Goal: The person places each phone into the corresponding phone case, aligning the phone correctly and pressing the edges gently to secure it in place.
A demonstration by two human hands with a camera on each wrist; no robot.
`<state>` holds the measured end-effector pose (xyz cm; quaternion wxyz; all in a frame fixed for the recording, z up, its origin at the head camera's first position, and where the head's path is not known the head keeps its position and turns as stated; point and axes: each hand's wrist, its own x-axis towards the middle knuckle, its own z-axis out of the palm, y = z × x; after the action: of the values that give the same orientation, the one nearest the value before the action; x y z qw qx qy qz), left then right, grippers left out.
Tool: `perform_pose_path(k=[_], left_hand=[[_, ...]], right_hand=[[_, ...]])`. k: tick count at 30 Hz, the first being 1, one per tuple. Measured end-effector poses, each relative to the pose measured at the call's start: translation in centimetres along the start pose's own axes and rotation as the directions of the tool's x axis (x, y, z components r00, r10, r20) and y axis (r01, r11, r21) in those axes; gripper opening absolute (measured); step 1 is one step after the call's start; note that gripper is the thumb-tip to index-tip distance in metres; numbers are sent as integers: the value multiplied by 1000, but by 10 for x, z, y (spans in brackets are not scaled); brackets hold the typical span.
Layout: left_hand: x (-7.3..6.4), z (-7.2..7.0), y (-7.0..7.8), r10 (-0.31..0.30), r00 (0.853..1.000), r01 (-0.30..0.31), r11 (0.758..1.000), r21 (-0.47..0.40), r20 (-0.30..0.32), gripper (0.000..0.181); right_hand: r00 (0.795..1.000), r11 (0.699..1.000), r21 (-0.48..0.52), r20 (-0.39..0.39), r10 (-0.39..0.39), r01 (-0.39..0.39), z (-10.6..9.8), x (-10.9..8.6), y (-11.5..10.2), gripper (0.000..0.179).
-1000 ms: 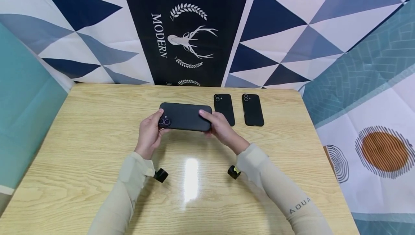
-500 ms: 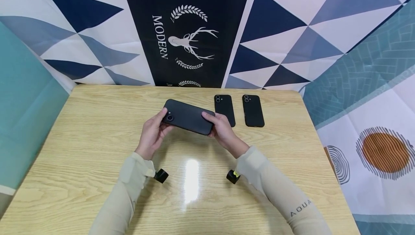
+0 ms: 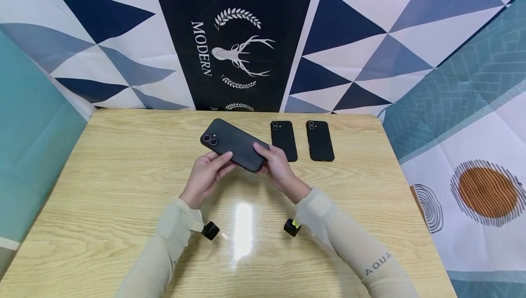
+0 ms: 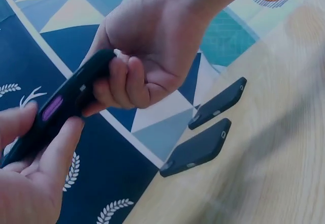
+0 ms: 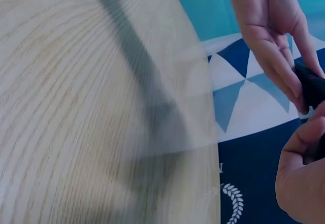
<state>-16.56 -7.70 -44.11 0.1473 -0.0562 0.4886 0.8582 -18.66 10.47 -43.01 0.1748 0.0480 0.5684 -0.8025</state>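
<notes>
Both hands hold a smartphone in a black case above the table, tilted with its camera end up to the left. Two purple-ringed lenses show on its back. My left hand pinches the lower long edge near the middle, thumb on the back. The right hand grips the lower right end, thumb also on the back. In the left wrist view, a purple strip shows through an opening in the side of the case, between the left hand and the right hand. The screen side is hidden.
Two black phone-shaped pieces with camera rings, one left and one right, lie side by side at the back right of the wooden table. A patterned cloth wall stands behind the back edge.
The phone has tipped, its camera end rising and its right end dropping. My left hand has slid from the camera end to the lower long edge; the right hand keeps its grip.
</notes>
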Motion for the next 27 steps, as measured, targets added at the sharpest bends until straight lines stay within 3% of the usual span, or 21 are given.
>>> perform_pose_path(k=[4, 10, 13, 18, 27], left_hand=[[0, 3, 3, 43, 996, -47, 998, -46, -76, 27], [-2, 1, 8, 34, 994, -39, 998, -47, -101, 14], [-3, 0, 9, 16, 992, -17, 1000, -6, -124, 19], [-1, -2, 6, -7, 989, 17, 998, 67, -149, 28], [0, 0, 2, -63, 990, 77, 991, 106, -125, 31]], right_hand=[[997, 1000, -6, 71, -1, 1, 0, -1, 0, 18], [985, 997, -77, 170, 0, 13, -2, -1, -1, 36], [985, 990, -142, 167, 31, -7, -3, 0, -2, 45], [989, 970, -241, 129, 70, -37, -1, 4, -3, 42], [994, 963, -269, 98, 54, -26, -2, 13, -10, 43]])
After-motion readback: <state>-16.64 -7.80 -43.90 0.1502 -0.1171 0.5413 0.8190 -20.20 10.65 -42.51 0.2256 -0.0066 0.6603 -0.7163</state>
